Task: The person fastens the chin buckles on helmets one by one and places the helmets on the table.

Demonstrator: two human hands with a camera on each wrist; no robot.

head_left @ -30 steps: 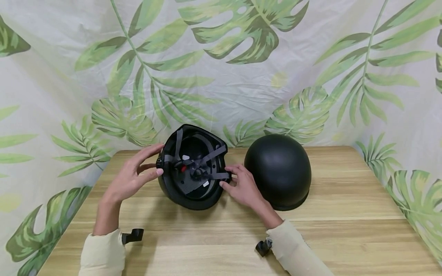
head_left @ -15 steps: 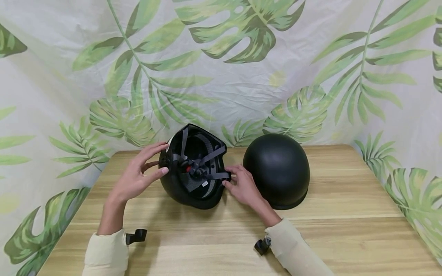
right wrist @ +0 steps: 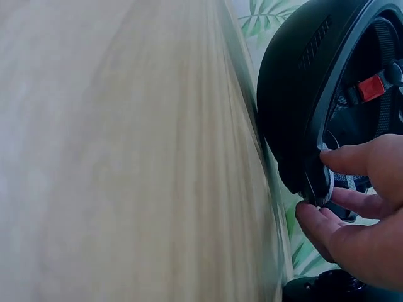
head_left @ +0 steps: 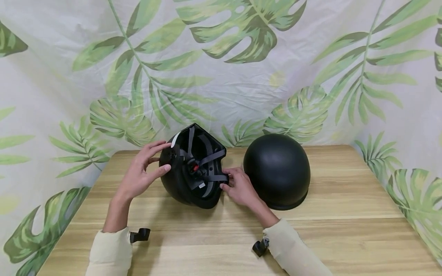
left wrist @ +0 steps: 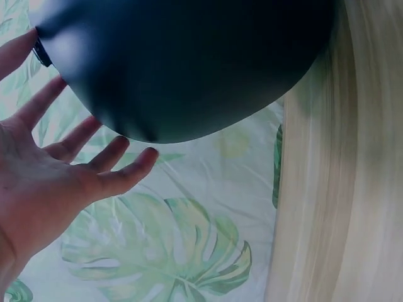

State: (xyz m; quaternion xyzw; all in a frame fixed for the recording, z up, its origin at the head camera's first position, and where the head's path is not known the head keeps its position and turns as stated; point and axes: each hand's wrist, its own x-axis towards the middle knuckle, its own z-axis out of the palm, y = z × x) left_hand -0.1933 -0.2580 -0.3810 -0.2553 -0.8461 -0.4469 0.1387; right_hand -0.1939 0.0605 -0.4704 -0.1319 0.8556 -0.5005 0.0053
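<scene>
A black helmet (head_left: 179, 184) is tilted on its side on the wooden table, its open underside facing me and to the right. Grey straps and a red buckle (head_left: 195, 168) show inside it. With thumb and fingers spread and fairly straight, my left hand (head_left: 139, 172) touches the outer shell on the left side; the left wrist view has the fingertips (left wrist: 148, 154) along the shell (left wrist: 189, 75). My right hand (head_left: 241, 188) pinches the helmet's right edge by a strap end. In the right wrist view, thumb and fingers (right wrist: 349, 157) close on that edge.
A second black helmet (head_left: 277, 172), dome up, stands close to the right of my right hand. Behind the table (head_left: 193, 245) hangs a leaf-patterned cloth (head_left: 241, 96). Small black devices sit on both cuffs.
The helmet has turned so its opening faces further right, and a white patch on its shell has come into view. My left hand has moved slightly right with it; my right hand keeps its pinch.
</scene>
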